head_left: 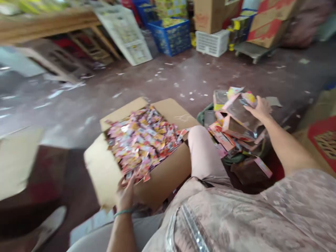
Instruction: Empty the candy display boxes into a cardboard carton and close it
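- Left hand [126, 196]: at the near edge of the cardboard box [168, 175], fingers reaching in among the small sachets [141, 140]. Motion blur hides whether the fingers are pinched on any sachet; the state of this hand cannot be told.
- Right hand [259, 108]: stretched out to the person's right, resting on top of the pile of flattened display packs [236, 126]. The fingers lie spread and flat on the top pack; the hand looks open, pressing rather than gripping.
- The cardboard box sits on the floor [183, 77] just in front of the person's knee [202, 150], tilted towards them. It is heaped with sachets above the rim, and its flaps hang open.
- The pile of packs sits in a dark container just to the right of the knee; several packs jut out at angles.
- Risk, by judgement: the tilted, overfilled box could spill sachets over its near edge if the left hand drags through the heap.
- Risk, by judgement: the loosely stacked packs could slide off if the right hand pushes sideways.
- Paper scraps litter the floor; fallen sachets would be hard to pick out among them.
- Background: a blue crate [172, 35] and a white crate [212, 42] stand well apart from the work.
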Available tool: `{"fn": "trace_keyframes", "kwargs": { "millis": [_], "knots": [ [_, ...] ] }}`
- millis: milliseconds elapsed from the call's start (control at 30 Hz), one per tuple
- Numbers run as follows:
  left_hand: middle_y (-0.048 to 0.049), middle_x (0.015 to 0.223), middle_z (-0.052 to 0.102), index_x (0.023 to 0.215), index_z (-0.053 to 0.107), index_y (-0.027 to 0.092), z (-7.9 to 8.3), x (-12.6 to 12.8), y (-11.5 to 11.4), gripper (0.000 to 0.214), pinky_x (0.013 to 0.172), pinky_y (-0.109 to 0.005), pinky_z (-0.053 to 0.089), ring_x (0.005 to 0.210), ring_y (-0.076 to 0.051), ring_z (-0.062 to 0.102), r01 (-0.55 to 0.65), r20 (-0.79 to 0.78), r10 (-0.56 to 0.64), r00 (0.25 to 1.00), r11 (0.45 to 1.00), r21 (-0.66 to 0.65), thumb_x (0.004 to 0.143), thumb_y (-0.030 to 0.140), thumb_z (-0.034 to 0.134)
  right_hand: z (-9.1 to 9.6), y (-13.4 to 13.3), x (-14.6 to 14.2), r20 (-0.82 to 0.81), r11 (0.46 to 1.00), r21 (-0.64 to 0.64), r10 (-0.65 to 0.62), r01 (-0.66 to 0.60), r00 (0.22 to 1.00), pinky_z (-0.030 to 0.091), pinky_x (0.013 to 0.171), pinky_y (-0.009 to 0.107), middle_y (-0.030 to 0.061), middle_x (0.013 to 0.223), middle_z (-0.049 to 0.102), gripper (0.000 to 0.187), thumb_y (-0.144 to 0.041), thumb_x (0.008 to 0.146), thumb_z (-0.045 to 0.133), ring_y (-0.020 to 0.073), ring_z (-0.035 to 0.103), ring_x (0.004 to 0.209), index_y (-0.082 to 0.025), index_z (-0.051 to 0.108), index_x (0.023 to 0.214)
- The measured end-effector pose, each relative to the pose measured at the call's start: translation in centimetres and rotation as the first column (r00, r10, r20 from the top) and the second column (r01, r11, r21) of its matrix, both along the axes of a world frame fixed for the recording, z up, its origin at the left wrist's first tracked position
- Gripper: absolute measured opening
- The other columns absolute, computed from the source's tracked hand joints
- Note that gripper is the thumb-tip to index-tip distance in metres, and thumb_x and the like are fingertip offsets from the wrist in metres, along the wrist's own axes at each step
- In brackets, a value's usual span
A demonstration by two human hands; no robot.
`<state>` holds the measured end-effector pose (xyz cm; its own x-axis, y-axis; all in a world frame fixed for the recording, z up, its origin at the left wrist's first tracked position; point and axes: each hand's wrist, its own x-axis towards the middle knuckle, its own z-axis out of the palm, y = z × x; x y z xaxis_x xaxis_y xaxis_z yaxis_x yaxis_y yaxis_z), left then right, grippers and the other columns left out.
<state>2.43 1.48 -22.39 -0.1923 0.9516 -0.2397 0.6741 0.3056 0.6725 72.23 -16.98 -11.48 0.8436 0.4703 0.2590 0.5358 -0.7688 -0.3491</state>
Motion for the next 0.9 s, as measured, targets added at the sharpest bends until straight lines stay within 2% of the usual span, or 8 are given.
{"fn": "trace_keyframes", "kwargs": {
  "millis": [67, 167, 267, 400, 533, 667, 767, 900],
  "knots": [
    [-0.0255, 0.127, 0.073, 0.155, 0.058, 0.01, 1.0, 0.5, -0.8, 0.101, 0.113, -0.064, 0.051, 0.131, -0.049, 0.067, -0.078, -0.178, 0.085, 0.98, 0.996, 0.049, 0.077, 0.073, 0.067, -1.2, 2.4, -2.1, 0.121, 0.999, 0.034, 0.039, -0.043, 0.992, 0.032, 0.12, 0.079, 0.0312, 0.169, 0.042, 0.082, -0.057, 0.097, 0.074, 0.0519, 0.036, 0.159, -0.015, 0.054, 0.165],
    [-0.0353, 0.165, 0.044, 0.17, 0.043, 0.008, 2.6, 1.6, -0.5, 0.11, 0.13, -0.063, 0.033, 0.16, -0.05, 0.039, -0.044, -0.327, 0.085, 0.941, 0.99, 0.131, 0.085, 0.07, 0.07, -1.8, 6.4, -5.6, 0.208, 0.986, 0.039, 0.152, -0.164, 0.966, 0.027, 0.123, 0.079, 0.0267, 0.176, 0.034, 0.075, -0.051, 0.102, 0.071, 0.0554, 0.024, 0.163, -0.016, 0.055, 0.166],
    [-0.0368, 0.174, 0.027, 0.174, 0.038, 0.011, 3.8, 3.9, 1.6, 0.105, 0.131, -0.067, 0.029, 0.164, -0.053, 0.029, 0.075, -0.434, -0.006, 0.901, 0.987, 0.142, 0.091, 0.065, 0.072, -2.0, 10.5, -9.0, 0.213, 0.964, 0.045, 0.246, -0.261, 0.945, 0.031, 0.121, 0.081, 0.0245, 0.178, 0.032, 0.072, -0.053, 0.104, 0.064, 0.0562, 0.025, 0.162, -0.019, 0.052, 0.167],
    [-0.0272, 0.181, 0.019, 0.171, 0.048, 0.023, 4.0, 8.1, 6.6, 0.095, 0.133, -0.071, 0.022, 0.17, -0.049, 0.014, 0.329, -0.514, -0.203, 0.834, 0.93, 0.167, 0.089, 0.057, 0.081, -3.4, 16.2, -15.2, 0.175, 0.906, 0.035, 0.409, -0.421, 0.895, 0.037, 0.122, 0.078, 0.0282, 0.173, 0.035, 0.077, -0.06, 0.103, 0.061, 0.0531, 0.028, 0.162, -0.016, 0.05, 0.165],
    [-0.0194, 0.185, 0.017, 0.167, 0.054, 0.027, 3.0, 10.9, 12.1, 0.089, 0.134, -0.074, 0.012, 0.172, -0.048, 0.003, 0.469, -0.507, -0.361, 0.783, 0.878, 0.099, 0.087, 0.054, 0.083, -6.3, 20.7, -24.2, -0.015, 0.758, -0.093, 0.647, -0.646, 0.762, 0.041, 0.119, 0.078, 0.0236, 0.177, 0.031, 0.076, -0.063, 0.102, 0.063, 0.0553, 0.027, 0.162, -0.023, 0.051, 0.165],
    [-0.0189, 0.186, 0.018, 0.165, 0.057, 0.023, 0.8, 9.8, 15.0, 0.081, 0.135, -0.074, 0.015, 0.172, -0.049, 0.007, 0.363, -0.417, -0.331, 0.847, 0.932, -0.004, 0.091, 0.053, 0.076, -8.0, 25.2, -32.4, -0.21, 0.632, -0.097, 0.742, -0.769, 0.636, 0.04, 0.119, 0.081, 0.024, 0.178, 0.029, 0.083, -0.064, 0.101, 0.065, 0.0591, 0.024, 0.162, -0.024, 0.043, 0.171],
    [-0.0197, 0.185, 0.022, 0.162, 0.058, 0.022, -0.9, 7.9, 15.1, 0.076, 0.135, -0.074, 0.015, 0.171, -0.047, 0.016, 0.22, -0.404, -0.215, 0.889, 0.975, -0.035, 0.093, 0.051, 0.072, -7.6, 30.5, -38.1, -0.078, 0.432, -0.047, 0.897, -0.901, 0.434, 0.029, 0.123, 0.085, 0.0198, 0.178, 0.032, 0.077, -0.057, 0.101, 0.071, 0.0579, 0.018, 0.164, -0.029, 0.047, 0.169],
    [-0.0199, 0.182, 0.03, 0.157, 0.061, 0.02, -2.0, 6.2, 14.5, 0.07, 0.134, -0.073, 0.024, 0.168, -0.045, 0.025, 0.125, -0.426, -0.132, 0.895, 0.991, -0.045, 0.094, 0.047, 0.069, -7.7, 37.7, -45.2, -0.017, 0.147, -0.133, 0.989, -0.98, 0.15, 0.021, 0.126, 0.084, 0.0161, 0.172, 0.043, 0.06, -0.052, 0.102, 0.072, 0.0533, 0.016, 0.164, -0.029, 0.061, 0.156]
  ]
}}
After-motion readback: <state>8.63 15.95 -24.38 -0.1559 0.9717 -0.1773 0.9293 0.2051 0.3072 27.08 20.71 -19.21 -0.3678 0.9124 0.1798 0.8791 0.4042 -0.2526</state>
